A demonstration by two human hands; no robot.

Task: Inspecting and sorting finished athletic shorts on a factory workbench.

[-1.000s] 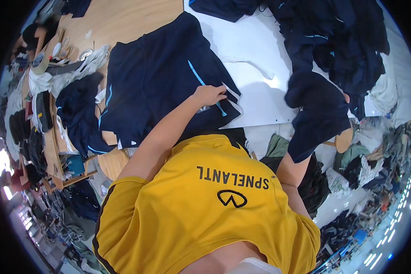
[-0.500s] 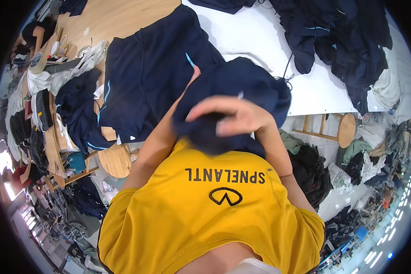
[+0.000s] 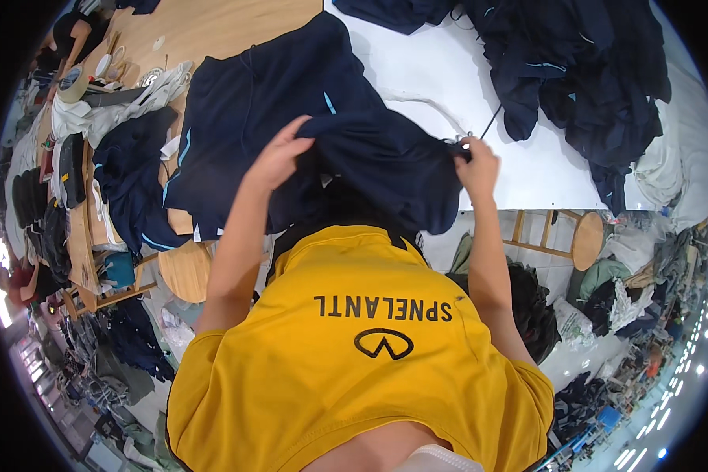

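Garment (image 3: 385,161) of dark navy cloth, held up by two hands in front of a person in a yellow shirt (image 3: 362,354). We see the left hand (image 3: 278,160) with thumb and fingers drawn narrow on the garment's upper left edge. The right hand (image 3: 477,169) pinches its bunched right corner, from which a dark cord (image 3: 492,120) rises toward the upper right. Between the hands the cloth sags in loose folds over the near side of the worktop, and we note that it covers the lower right part of a pair of shorts (image 3: 228,134). These dark shorts lie spread out, with light blue stripes. The worktop has a wooden part (image 3: 220,35) on the left and a white part (image 3: 440,67) on the right. On the white part, to the right and well apart from the hands, we find a heap of dark clothes (image 3: 598,86). Left of the shorts lie a crumpled dark garment with blue trim (image 3: 134,169), white cloth (image 3: 72,119) and a roll of tape (image 3: 71,90). Below, we find a round wooden stool (image 3: 185,274) beside the left forearm and another stool (image 3: 587,240) at right.
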